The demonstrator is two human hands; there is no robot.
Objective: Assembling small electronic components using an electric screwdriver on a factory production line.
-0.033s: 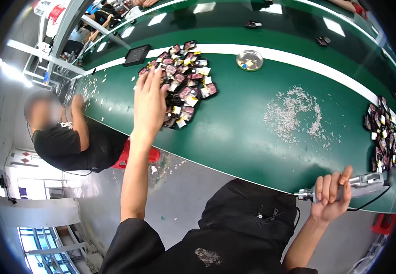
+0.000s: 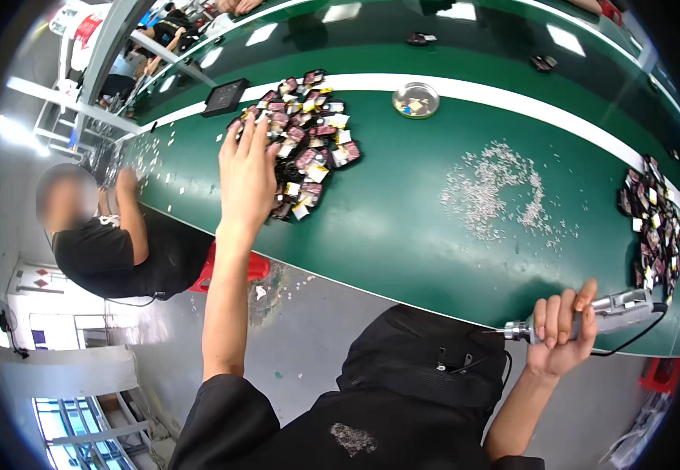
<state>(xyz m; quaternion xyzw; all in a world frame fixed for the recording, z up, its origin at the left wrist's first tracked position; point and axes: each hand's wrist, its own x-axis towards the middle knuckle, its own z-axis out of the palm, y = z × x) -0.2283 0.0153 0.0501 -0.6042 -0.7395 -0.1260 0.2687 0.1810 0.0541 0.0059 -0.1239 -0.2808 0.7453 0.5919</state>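
Note:
My left hand (image 2: 247,176) reaches over the left side of a heap of small black electronic modules (image 2: 312,159) with pinkish faces and white and yellow labels. Its fingers are stretched out, and I see nothing held in them; whether the fingertips touch a module cannot be made out. Near the table's front edge, my right hand (image 2: 563,325) is wrapped round a grey electric screwdriver (image 2: 620,307). The tool lies roughly level, its thin bit pointing left and its black cable trailing from the right end.
Many small pale screw-like pieces (image 2: 485,192) lie scattered on the green table (image 2: 371,243). Behind them sits a round metal dish (image 2: 416,100). A second module pile (image 2: 653,223) is at the far right, a black tray (image 2: 225,97) at the back left. A co-worker (image 2: 105,235) sits at left.
The whole scene has slid slightly left in view. Both hands keep nearly the same pose, and the screwdriver stays in my right hand.

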